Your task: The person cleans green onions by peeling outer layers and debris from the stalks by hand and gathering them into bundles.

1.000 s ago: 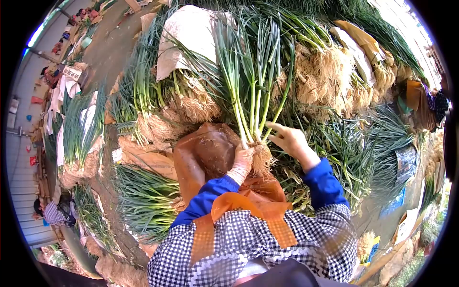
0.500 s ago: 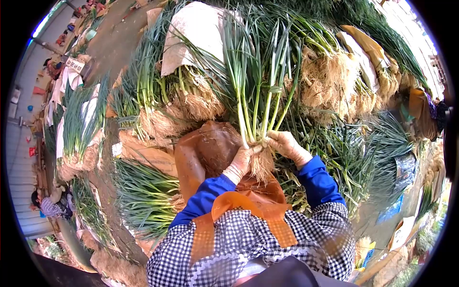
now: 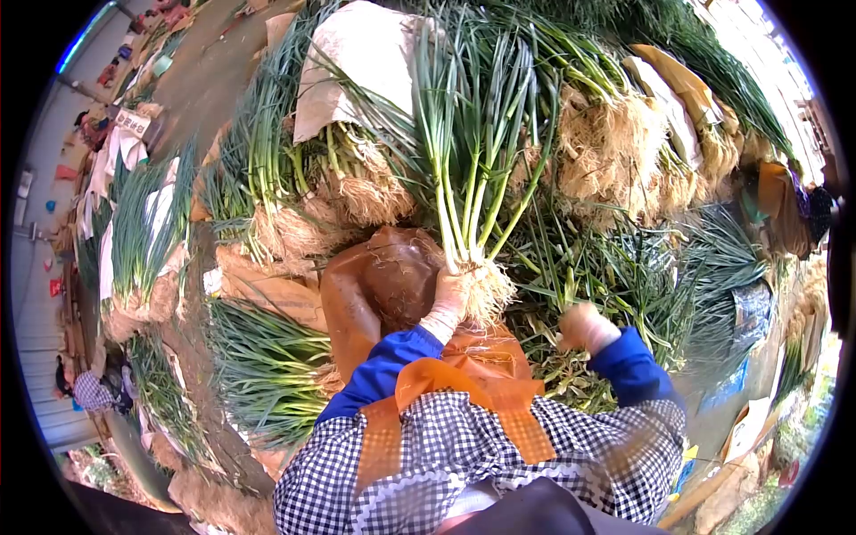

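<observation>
A bunch of green onions (image 3: 469,201) stands upright before me, long dark leaves at the top and pale bushy roots (image 3: 486,292) at the bottom. My left hand (image 3: 451,294) is closed around its base from the left, just above the roots. Off to the right and lower, my right hand (image 3: 588,328) is apart from the bunch. Its fingers are curled in and smeared by motion, and whatever they may hold is hidden. Beneath it lies a heap of loose green leaves (image 3: 615,276). The brown apron (image 3: 357,290) covers my knees under the roots.
Rooted bundles (image 3: 611,147) lie beyond at the right, and others lie at the left around a pale cloth sack (image 3: 361,67). Another pile of green onions (image 3: 267,366) is beside my left arm. A person (image 3: 94,388) is at the far left.
My right hand has come off the base of the bunch and moved right and down over the leaf heap. My left hand keeps its hold; the roots now show more fully.
</observation>
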Available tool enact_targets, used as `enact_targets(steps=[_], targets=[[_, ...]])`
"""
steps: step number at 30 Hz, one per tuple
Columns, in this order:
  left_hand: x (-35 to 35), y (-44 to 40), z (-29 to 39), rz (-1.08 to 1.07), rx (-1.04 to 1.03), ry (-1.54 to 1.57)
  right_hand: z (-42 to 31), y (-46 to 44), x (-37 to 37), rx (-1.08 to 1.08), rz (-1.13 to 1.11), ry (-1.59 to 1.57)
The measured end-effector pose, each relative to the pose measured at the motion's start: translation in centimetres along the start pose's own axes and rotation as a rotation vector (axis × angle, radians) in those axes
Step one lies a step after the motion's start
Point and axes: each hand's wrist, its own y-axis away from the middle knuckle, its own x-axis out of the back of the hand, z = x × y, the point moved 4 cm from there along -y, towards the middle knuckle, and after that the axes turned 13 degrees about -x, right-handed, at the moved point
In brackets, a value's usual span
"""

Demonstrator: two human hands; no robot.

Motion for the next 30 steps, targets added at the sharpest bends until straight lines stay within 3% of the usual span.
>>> enact_targets(steps=[1, 2, 3, 4, 5, 7, 9, 11, 12, 13, 15, 16, 17, 19, 21, 22, 23, 25, 27, 29, 30], targets=[[-0.4, 0.0, 0.1, -0.011, 0.001, 0.002, 1.4, -0.7, 0.6, -0.085, -0.068, 0.117], [-0.9, 0.4, 0.5, -0.046, -0.015, -0.054, 2.2, -2.6, 2.7, -0.093, 0.31, -0.354], [-1.4, 0.4, 1.0, -0.083, -0.041, -0.11, 2.5, -2.9, 5.0, -0.158, 0.492, -0.717], [-1.5, 0.7, 1.1, -0.056, -0.04, 0.038, 2.9, -2.9, 7.3, -0.141, 0.714, -1.074], [-0.3, 0.6, 0.1, -0.127, -0.104, -0.175, 2.1, -2.2, 9.9, -0.179, 0.731, -1.331], [1.1, 0.4, -1.9, -0.044, 0.052, 0.208, 1.3, -4.8, 11.2, -0.32, 1.083, -0.979], [1.2, 0.1, -2.3, -0.017, 0.003, 0.17, 0.8, -6.2, 10.8, -0.385, 1.171, -0.882], [-0.5, 0.5, -0.7, -0.073, -0.202, -0.072, 0.1, -5.1, 10.4, -0.388, 1.328, -0.79], [-0.9, 0.5, 0.0, -0.143, -0.375, -0.622, -0.2, -5.4, 10.4, -0.469, 1.237, -0.709], [-1.2, 0.1, 0.1, -0.145, -0.381, -0.619, -1.1, -3.9, 10.8, -0.396, 1.325, -0.584], [-1.0, -0.2, -1.4, 0.15, 0.012, 0.499, -2.7, -2.9, 10.9, -0.258, 1.219, -0.448], [-0.5, -0.1, -1.6, 0.163, 0.022, 0.492, -3.2, -2.4, 9.7, 0.084, 1.412, -0.61], [-0.1, -0.2, -1.6, 0.04, -0.015, 0.323, -3.7, 0.2, 9.8, 0.144, 1.429, -0.629], [1.0, 0.5, -1.9, -0.193, -0.061, -0.018, -2.0, 1.7, 7.6, 0.269, 1.169, -0.898], [-0.4, 2.0, -0.3, -0.113, 0.109, 0.07, -1.1, 2.1, 4.7, 0.219, 0.936, -0.725], [0.8, 1.2, -1.8, -0.08, 0.112, 0.153, -1.8, 4.0, 4.1, 0.471, 0.889, -0.819], [0.6, 0.7, -1.4, -0.043, 0.059, 0.101, -2.6, 3.0, 2.0, 0.541, 0.743, -0.71], [0.2, 0.1, -0.2, -0.055, 0.06, -0.03, -3.4, 3.0, -0.7, 0.562, 0.653, -0.531], [-0.2, 0.2, 0.0, -0.061, 0.006, -0.037, -1.9, 0.5, -0.2, 0.182, 0.546, 0.026], [-0.7, 0.3, 0.0, -0.093, 0.001, -0.047, 1.7, 1.1, 2.3, -0.065, 0.879, -1.068], [-1.1, 0.5, 0.0, -0.118, -0.035, -0.076, 1.5, 1.3, 3.7, -0.086, 0.969, -1.043]])
